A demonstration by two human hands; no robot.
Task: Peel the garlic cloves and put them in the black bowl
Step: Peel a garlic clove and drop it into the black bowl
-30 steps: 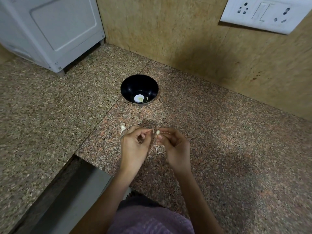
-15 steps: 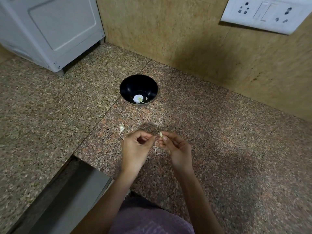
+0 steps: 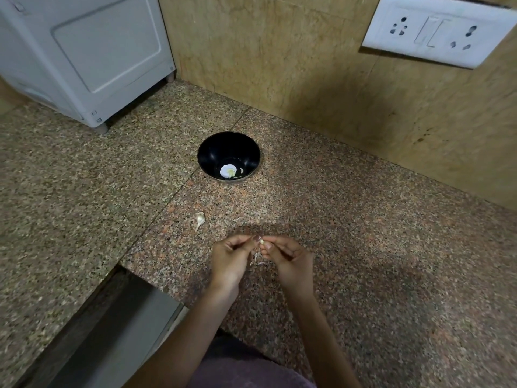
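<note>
The bowl (image 3: pixel 228 156) is sitting far on the worktop (image 3: pixel 363 247); a loose clove (image 3: pixel 200 219) is lying nearer, left of both hands.

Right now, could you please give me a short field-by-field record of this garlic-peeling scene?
surface: speckled granite counter
black bowl: on the counter beyond the hands; a few pale garlic pieces inside
held clove: pinched between the fingertips of both hands
left hand: pinches the held clove
right hand: pinches it from the other side
loose clove: on the counter, left of the hands, apart from the bowl
peel scraps: under the hands
</note>
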